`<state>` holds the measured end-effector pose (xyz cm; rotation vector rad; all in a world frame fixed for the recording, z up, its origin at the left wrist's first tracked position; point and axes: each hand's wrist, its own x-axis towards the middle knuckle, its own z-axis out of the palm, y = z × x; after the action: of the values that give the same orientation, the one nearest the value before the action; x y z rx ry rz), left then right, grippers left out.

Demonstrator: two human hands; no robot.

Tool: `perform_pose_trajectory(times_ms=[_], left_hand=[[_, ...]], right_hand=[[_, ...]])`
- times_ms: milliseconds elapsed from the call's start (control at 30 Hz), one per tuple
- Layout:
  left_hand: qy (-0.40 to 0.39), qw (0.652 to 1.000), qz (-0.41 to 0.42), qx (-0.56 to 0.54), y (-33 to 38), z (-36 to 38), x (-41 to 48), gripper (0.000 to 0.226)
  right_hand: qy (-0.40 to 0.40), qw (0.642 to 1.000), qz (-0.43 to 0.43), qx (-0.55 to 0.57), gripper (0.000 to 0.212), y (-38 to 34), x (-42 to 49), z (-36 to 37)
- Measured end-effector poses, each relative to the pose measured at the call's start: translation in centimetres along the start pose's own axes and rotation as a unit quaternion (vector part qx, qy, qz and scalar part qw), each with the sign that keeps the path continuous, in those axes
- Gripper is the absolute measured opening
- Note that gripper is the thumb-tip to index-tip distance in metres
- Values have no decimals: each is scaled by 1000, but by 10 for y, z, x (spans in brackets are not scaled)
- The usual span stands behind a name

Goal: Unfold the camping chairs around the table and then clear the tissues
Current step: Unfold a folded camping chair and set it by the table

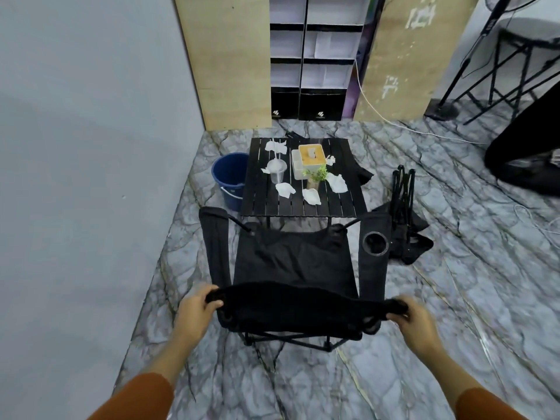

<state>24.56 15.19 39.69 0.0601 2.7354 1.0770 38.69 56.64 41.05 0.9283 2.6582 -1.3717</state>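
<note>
A black camping chair (295,262) stands unfolded in front of me, facing the low black slatted table (336,204). My left hand (198,307) grips the left top corner of its backrest and my right hand (415,316) grips the right top corner. A second black chair (404,213) stands folded on the floor to the right of the table. Several crumpled white tissues (311,196) lie scattered over the tabletop, around a tissue box (312,157), a clear plastic cup (277,172) and a small green plant (318,174).
A blue bucket (230,180) stands on the floor at the table's left side, close to the grey wall. Black-and-white shelving (315,56) and wooden panels stand behind. A white cable (424,131) runs across the marble floor; a fan stand and a black frame are at the far right.
</note>
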Motion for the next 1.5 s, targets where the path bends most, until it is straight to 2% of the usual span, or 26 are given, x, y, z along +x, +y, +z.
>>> perform_pose_trajectory(times_ms=[100,267,400,467,600,733,967,1233,1367,1500], left_hand=[[18,1000,0,-7,-5,2,-17,16],[-32,999,-7,6,9,-13,-11,18],[-62,996,-7,60,25,-12,-9,43],[-56,994,24,91,42,-8,-8,48],[-74,977,113,166,93,14,1,49],[-131,946,179,237,160,53,3,52],[-223,879,285,310,267,128,-25,62],[-269,837,331,341,354,200,-25,66],[-280,831,333,346,403,245,-18,66],[-288,839,308,343,452,288,-10,67]], right_hand=[[17,1000,-9,-22,16,8,-9,3],[-10,998,-6,-62,16,-11,-9,-1],[-24,995,1,-99,35,-25,-14,3],[-27,992,-3,-127,45,-31,-19,3],[-14,987,-33,-158,60,-49,-26,1],[-1,979,-56,-195,62,-65,-30,-8],[38,969,3,-244,61,-51,-38,-51],[56,968,69,-235,63,-5,-18,-114],[56,968,82,-230,65,25,16,-164],[49,967,73,-240,65,50,54,-223]])
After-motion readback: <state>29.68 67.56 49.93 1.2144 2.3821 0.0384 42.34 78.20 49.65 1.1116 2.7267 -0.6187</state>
